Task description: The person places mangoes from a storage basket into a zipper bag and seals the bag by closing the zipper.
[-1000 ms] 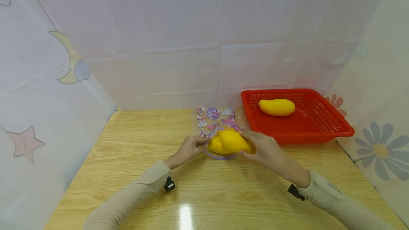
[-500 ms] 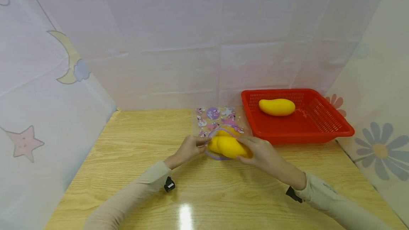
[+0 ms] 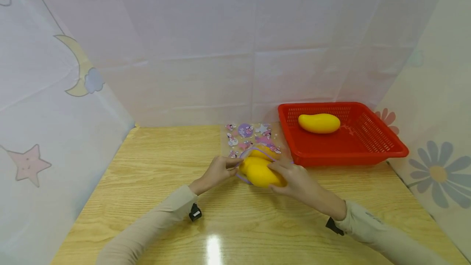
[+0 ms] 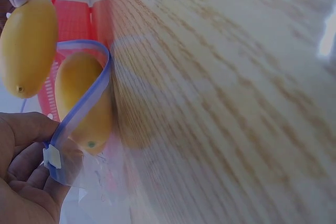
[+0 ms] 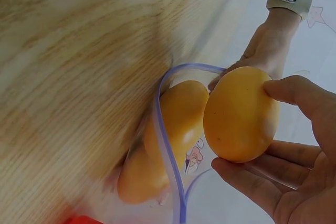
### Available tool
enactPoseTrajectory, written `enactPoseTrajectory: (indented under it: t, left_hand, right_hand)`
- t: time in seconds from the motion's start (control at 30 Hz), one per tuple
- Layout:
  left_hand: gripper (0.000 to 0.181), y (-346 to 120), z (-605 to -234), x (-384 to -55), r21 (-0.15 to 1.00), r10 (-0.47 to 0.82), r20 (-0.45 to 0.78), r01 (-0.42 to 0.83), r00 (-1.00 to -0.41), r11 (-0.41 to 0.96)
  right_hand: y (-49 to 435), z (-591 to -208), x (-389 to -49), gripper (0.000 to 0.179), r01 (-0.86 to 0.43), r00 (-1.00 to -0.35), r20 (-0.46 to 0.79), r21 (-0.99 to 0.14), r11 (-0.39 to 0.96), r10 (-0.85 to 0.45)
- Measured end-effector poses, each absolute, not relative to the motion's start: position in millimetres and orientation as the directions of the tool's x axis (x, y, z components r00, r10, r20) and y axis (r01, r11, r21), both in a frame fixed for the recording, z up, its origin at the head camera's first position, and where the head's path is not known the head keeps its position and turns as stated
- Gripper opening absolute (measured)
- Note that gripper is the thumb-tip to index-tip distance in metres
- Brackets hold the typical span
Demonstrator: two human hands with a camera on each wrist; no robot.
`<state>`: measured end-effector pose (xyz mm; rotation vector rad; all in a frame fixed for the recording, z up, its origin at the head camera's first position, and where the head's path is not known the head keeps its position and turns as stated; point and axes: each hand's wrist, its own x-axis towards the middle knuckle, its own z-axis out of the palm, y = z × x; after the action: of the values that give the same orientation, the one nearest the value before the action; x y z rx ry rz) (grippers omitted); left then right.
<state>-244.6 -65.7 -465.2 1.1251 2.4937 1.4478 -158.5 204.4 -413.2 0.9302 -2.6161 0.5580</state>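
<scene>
A clear zip bag (image 3: 244, 131) with pink cartoon prints lies on the table, its purple-edged mouth towards me. At the near left of that mouth, my left hand (image 3: 217, 173) pinches the rim (image 4: 79, 109) beside a white slider (image 4: 51, 157). My right hand (image 3: 303, 185) grips a yellow mango (image 3: 262, 176) between thumb and fingers, just outside the opening. Inside the bag, two more mangoes show in the right wrist view: a nearer mango (image 5: 184, 108) and a mango behind it (image 5: 137, 179). The bag's film partly covers them.
A red slotted basket (image 3: 349, 160) stands at the back right, with a single mango (image 3: 319, 123) in it. The wood-grain table (image 3: 165, 142) meets printed sheets (image 3: 184, 81) at the back and sides.
My right hand has moved left and towards me with the mango, which has turned. More of the mangoes in the bag now shows behind it. The left hand has kept its place.
</scene>
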Motion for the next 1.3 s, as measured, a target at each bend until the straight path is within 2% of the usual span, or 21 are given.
enactPoseTrajectory:
  t: [0.7, 0.97, 1.3]
  left_hand:
    - [0.034, -65.1, -465.5, -244.7, 0.770, 0.596, 0.317, 0.567, -0.738, 0.293]
    - [0.034, -65.4, -462.1, -242.0, 0.775, 0.592, 0.319, 0.563, -0.740, 0.287]
    - [0.033, -64.7, -461.2, -241.5, 0.770, 0.594, 0.326, 0.571, -0.736, 0.285]
  right_hand:
    - [196.0, -425.2, -166.6, 0.053, -0.645, -0.754, 0.352, -0.242, 0.725, -0.554]
    - [192.3, -420.9, -167.0, 0.053, -0.618, -0.781, 0.313, -0.267, 0.739, -0.540]
    - [188.5, -425.8, -170.2, 0.057, -0.616, -0.775, 0.355, -0.235, 0.752, -0.524]
